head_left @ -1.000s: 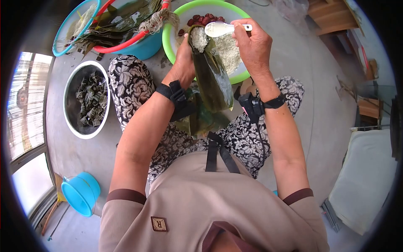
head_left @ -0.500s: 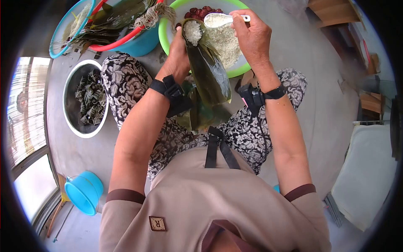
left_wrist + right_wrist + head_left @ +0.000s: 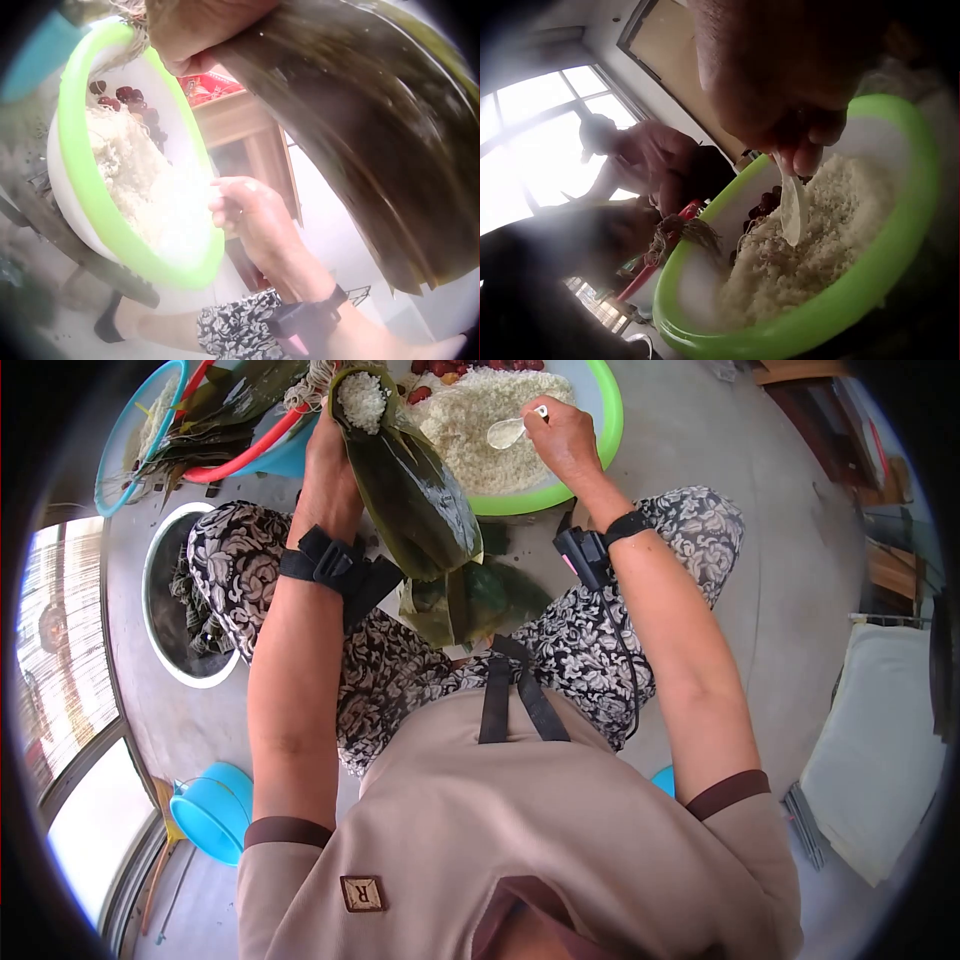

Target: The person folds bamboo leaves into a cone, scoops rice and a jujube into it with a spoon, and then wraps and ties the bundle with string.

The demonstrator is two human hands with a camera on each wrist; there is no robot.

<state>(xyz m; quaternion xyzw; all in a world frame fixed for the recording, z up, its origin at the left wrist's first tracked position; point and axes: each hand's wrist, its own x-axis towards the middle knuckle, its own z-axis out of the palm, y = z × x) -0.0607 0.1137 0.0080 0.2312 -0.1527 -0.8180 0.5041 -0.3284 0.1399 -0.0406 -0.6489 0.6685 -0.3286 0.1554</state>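
Left hand (image 3: 332,470) grips a folded leaf (image 3: 420,500), white grain (image 3: 362,402) cupped in its upper end. Right hand (image 3: 565,445) pinches a white spoon (image 3: 507,433) above the grain heap (image 3: 475,455) in a green-rimmed basin (image 3: 613,420); contact cannot be determined. Leaf obscures the basin's left rim. Red dates (image 3: 418,394) lie beside the heap. Adjacent left: red-rimmed tub (image 3: 252,457), twine (image 3: 312,390) over its edge. Left knee (image 3: 240,555) partly blocks a white-rimmed bowl (image 3: 200,681).
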